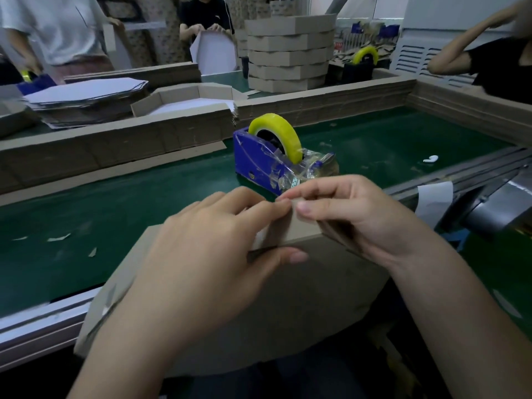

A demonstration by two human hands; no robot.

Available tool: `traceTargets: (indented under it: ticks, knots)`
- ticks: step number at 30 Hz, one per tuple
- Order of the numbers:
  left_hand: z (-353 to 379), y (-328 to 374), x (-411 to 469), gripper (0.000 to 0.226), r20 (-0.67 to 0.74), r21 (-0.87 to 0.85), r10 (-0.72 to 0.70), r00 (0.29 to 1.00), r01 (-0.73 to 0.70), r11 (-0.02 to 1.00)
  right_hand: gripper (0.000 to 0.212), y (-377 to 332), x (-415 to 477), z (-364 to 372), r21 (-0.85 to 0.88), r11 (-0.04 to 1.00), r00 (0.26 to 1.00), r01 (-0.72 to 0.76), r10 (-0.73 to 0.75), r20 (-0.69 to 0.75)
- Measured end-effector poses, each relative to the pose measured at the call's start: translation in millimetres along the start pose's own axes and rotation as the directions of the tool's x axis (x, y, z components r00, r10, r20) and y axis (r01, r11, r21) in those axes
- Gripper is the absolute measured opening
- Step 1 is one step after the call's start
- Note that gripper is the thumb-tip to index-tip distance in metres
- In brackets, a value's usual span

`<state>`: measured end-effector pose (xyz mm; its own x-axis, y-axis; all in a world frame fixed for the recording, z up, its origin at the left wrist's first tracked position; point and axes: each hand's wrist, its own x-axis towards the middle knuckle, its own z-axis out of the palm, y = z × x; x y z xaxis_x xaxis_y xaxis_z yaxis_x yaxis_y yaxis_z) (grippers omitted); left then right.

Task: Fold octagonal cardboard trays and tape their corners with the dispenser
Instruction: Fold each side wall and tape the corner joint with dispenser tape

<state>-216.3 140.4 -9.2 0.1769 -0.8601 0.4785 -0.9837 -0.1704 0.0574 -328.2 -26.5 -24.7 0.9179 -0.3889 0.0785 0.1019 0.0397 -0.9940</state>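
Cardboard tray [288, 298], left grip [207, 243] and right grip [351, 214] pinching its corner, hiding the seam, tape dispenser [259, 156] at 12 o'clock.

Dim, flat indoor light; soft shadow under the left hand [207, 254] on the cardboard tray [288, 298]; faint sheen atop the yellow tape roll [283, 131]; fingertips motion-blurred; edges bowed by the wide-angle lens; metal rail [43, 321] smeared; background soft.
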Motion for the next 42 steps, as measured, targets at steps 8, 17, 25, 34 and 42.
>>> traceTargets:
  ticks: [8,17,25,34,42]
  knots:
    - [-6.0,-6.4,-5.6,0.059,0.024,-0.304,-0.084,0.996,0.088,0.949,0.019,-17.4,0.7,1.1,-0.022,0.999,0.998,-0.035,0.036,0.052]
    - [14.9,-22.0,-2.6,0.064,0.07,-0.378,-0.147,0.987,0.163,0.911,0.018,-5.0,22.0,-1.2,-0.438,0.899,0.966,0.007,-0.119,-0.229]
    - [13.2,-34.4,1.1,0.061,0.042,-0.354,-0.185,0.982,0.187,0.916,0.036,12.5,87.5,-88.7,-0.546,0.736,0.864,-0.4,0.105,-0.492]
    - [25.9,-37.3,5.3,0.06,0.046,-0.293,-0.213,0.976,0.217,0.931,0.013,1.4,91.1,-90.3,-0.47,0.815,0.903,-0.339,0.142,-0.405]
    - [23.5,-35.1,4.0,0.062,0.052,-0.303,-0.225,0.973,0.23,0.925,0.008,-8.1,93.3,-86.6,0.013,0.953,0.854,-0.303,0.278,-0.439]
